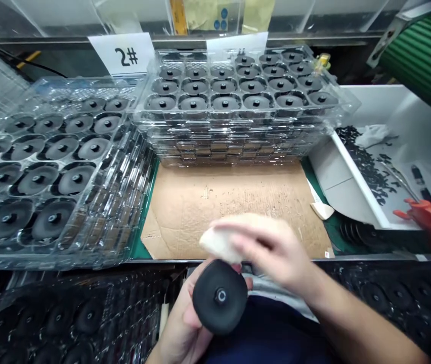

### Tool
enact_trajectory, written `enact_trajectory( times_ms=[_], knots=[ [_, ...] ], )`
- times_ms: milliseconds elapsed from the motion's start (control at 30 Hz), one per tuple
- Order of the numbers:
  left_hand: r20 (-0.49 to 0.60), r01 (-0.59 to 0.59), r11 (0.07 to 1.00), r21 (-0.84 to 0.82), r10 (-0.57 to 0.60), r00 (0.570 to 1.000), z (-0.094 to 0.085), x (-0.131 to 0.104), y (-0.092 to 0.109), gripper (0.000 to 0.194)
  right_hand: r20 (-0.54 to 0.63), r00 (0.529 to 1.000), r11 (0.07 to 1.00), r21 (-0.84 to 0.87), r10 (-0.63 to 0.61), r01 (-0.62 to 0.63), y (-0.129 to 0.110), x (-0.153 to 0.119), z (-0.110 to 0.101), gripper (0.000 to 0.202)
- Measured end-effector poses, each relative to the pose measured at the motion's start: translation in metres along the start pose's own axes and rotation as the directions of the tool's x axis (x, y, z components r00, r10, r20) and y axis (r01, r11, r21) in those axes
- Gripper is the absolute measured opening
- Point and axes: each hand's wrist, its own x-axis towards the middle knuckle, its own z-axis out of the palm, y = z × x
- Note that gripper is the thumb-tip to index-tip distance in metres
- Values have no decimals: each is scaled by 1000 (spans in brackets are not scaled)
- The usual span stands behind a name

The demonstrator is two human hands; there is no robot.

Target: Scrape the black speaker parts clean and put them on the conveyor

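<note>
Left hand (185, 323) grips black round disc (220, 296), near, flat face up. Right hand (272, 250), blurred, pinches pale cloth (219, 242) just above disc.

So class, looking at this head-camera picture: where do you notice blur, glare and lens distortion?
Head view: the right hand is motion-blurred, while the black disc in the left hand stays sharp; glare streaks the clear trays; the wide lens bows the bench edges.
</note>
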Motion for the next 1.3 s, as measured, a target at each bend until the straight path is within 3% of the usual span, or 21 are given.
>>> enact_trajectory(
  times_ms=[67,100,233,333,400,467,533,567,633,700,867,1033,1133,1233,1300],
  knots=[
    [34,73,975,-211,-67,997,2,-1,4,60,-87,962,964,92,258,-250,35,0,3,26],
    [56,96,952,-291,-83,995,3,-1,6,59,-81,941,944,74,328,-323,53,-3,7,26],
    [105,126,918,-377,-92,990,2,-3,11,54,-82,924,924,-66,372,-378,101,-22,36,26],
    [114,119,922,-367,-82,990,-2,-4,10,46,-146,914,915,-91,379,-394,99,-33,49,34],
    [58,-27,971,-238,42,997,-5,-5,8,46,-130,921,923,-69,368,-379,84,-36,49,30],
    [32,-306,948,84,305,952,-9,-4,5,54,-34,913,913,65,406,-404,66,-39,44,25],
    [164,-526,718,456,513,842,-11,-1,4,77,60,875,842,249,480,-478,50,-43,38,21],
    [244,-567,579,586,541,805,-12,1,4,90,75,851,796,318,521,-515,43,-46,35,21],
    [343,-570,387,724,515,785,-13,4,6,105,24,813,748,376,582,-547,34,-53,30,19],
    [355,-542,326,775,485,799,-12,6,9,109,-46,801,747,395,597,-534,27,-59,24,15],
    [328,-505,374,778,444,834,-6,5,11,109,-64,840,760,468,538,-451,12,-63,14,17],
    [255,-466,472,748,443,859,-5,2,7,107,23,868,758,476,495,-445,3,-58,17,22],
    [237,-430,495,755,405,883,-6,0,4,97,115,868,703,540,482,-462,1,-56,14,21],
    [239,-383,472,794,336,911,-6,0,2,66,250,849,605,610,464,-511,0,-55,6,22],
    [233,-349,502,791,280,931,-6,-1,1,64,318,835,559,629,449,-540,0,-54,0,22]
  ],
)
